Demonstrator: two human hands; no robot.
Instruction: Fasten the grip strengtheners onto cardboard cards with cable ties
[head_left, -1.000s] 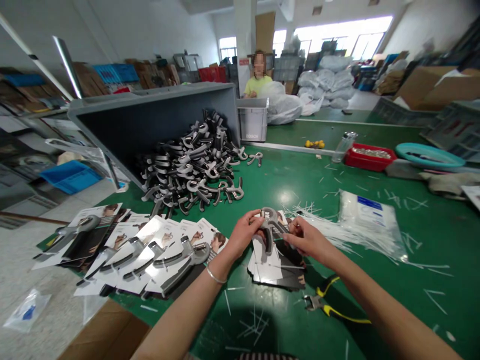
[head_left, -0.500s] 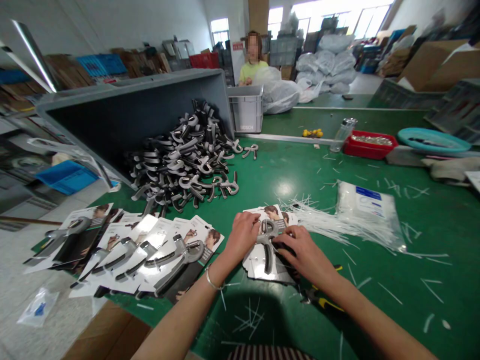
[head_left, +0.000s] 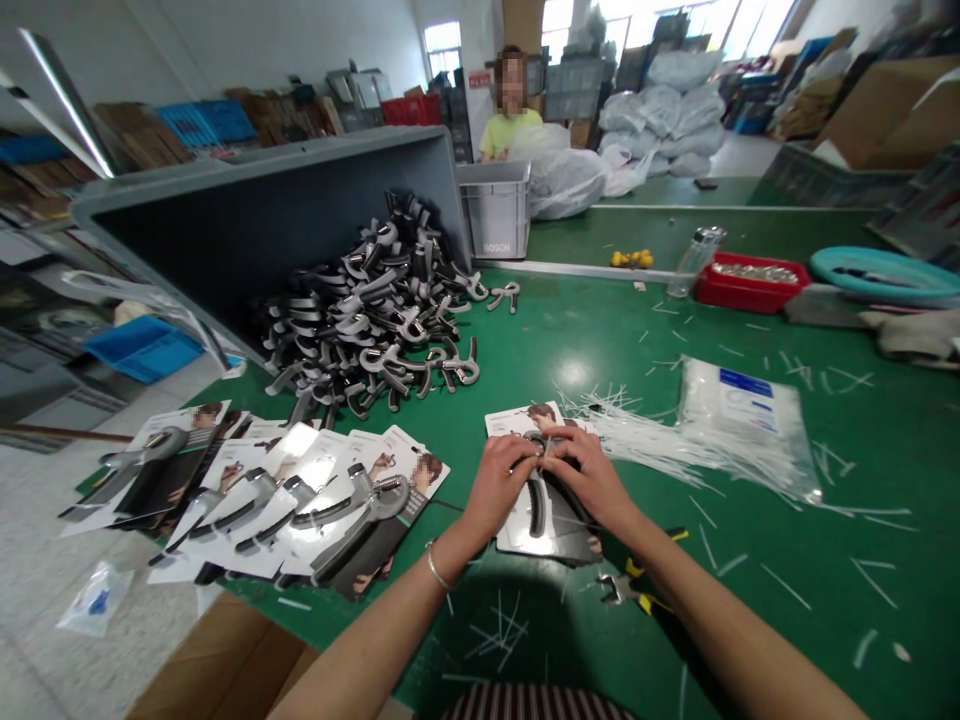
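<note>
A grey and black hand grip lies on a stack of printed cards at the table's front. My left hand is closed at the upper part of the grip, fingertips pinched together. From the right, my right hand meets it there, its fingers also closed. What the fingertips pinch is too small to make out. White zip ties are spread just right of the cards. Pliers with yellow handles rest beside my right forearm.
At the left, a tipped grey bin spills many hand grips. Cards with grips on them overlap at the front left. A bag of zip ties, a red tray and a glass bottle stand right. A person is across the table.
My hands have come together over the top of the grip; the left moved right and down from the card's upper edge. The view has shifted slightly.
</note>
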